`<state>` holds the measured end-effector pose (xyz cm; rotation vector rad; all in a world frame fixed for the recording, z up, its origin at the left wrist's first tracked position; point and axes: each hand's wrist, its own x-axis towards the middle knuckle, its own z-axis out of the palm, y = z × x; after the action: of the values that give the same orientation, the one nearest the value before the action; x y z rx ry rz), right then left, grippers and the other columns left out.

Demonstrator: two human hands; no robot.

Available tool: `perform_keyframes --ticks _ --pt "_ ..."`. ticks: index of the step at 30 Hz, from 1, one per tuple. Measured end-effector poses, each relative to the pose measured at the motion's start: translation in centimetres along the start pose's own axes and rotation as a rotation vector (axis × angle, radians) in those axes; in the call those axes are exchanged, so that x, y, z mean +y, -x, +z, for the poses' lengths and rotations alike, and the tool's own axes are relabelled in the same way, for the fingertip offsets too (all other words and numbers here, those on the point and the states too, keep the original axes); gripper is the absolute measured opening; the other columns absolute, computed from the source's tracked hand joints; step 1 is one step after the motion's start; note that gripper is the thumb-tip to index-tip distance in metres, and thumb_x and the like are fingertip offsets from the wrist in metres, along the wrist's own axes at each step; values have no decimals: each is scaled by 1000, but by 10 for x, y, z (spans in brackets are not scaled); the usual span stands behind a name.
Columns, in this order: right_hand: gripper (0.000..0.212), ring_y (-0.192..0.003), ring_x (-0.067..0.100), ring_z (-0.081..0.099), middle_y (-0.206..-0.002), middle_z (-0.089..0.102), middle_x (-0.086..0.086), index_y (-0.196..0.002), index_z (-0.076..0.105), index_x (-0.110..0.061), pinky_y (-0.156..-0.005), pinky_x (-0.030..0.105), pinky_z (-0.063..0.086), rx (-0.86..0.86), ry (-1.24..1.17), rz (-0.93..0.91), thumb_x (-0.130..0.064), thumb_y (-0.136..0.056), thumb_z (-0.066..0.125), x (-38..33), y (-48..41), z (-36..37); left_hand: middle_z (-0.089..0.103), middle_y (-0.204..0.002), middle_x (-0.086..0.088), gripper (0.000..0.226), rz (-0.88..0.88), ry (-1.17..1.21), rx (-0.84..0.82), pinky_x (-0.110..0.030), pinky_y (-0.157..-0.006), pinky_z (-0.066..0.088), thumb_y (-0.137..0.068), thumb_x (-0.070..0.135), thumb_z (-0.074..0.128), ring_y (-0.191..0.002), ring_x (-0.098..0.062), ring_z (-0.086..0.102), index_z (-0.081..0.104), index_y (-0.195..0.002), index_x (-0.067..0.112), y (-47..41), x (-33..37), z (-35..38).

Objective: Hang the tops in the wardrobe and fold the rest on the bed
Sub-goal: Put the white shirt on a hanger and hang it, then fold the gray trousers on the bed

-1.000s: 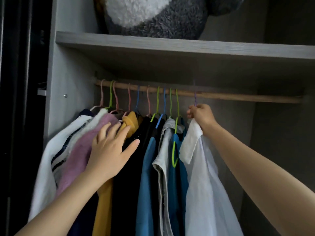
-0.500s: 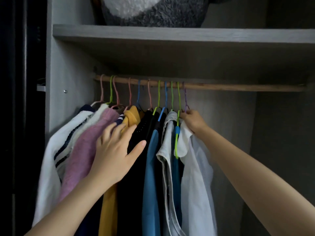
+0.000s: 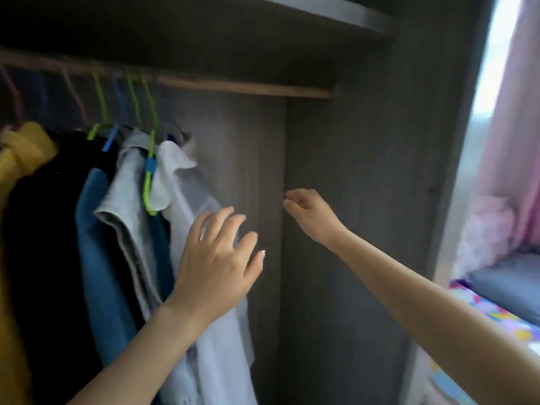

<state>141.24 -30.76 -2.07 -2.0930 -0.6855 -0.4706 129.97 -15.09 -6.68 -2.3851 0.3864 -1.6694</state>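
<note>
A pink fabric curtain (image 3: pixel 515 118) hangs at the far right, bright daylight beside it. Beneath sits a fluffy pale-pink bundle (image 3: pixel 483 229), a smooth grey cushion (image 3: pixel 510 283) just below.

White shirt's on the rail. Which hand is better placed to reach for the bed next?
Right, probably. The right hand is empty, loosely curled, nearer the colourful patterned bed sheet; the left hand is spread before the white collared shirt.

A bare wooden rail (image 3: pixel 239 87) crosses the matt, grey wood-grain wardrobe (image 3: pixel 365 171), carrying smooth green plastic hangers (image 3: pixel 149 159) with a thin white cloth shirt (image 3: pixel 201 217), a grey top (image 3: pixel 128 200) and yellow knit (image 3: pixel 20 153).
</note>
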Motion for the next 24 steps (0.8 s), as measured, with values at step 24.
perform_keyframes --ticks 24 --pt "39 -120 24 46 -128 49 12 -130 49 -9 -99 31 37 515 600 1277 -19 -93 52 168 604 -374 65 -106 -9 28 256 1246 -752 -43 -83 42 -89 31 56 -105 -31 55 70 -103 11 13 587 6"
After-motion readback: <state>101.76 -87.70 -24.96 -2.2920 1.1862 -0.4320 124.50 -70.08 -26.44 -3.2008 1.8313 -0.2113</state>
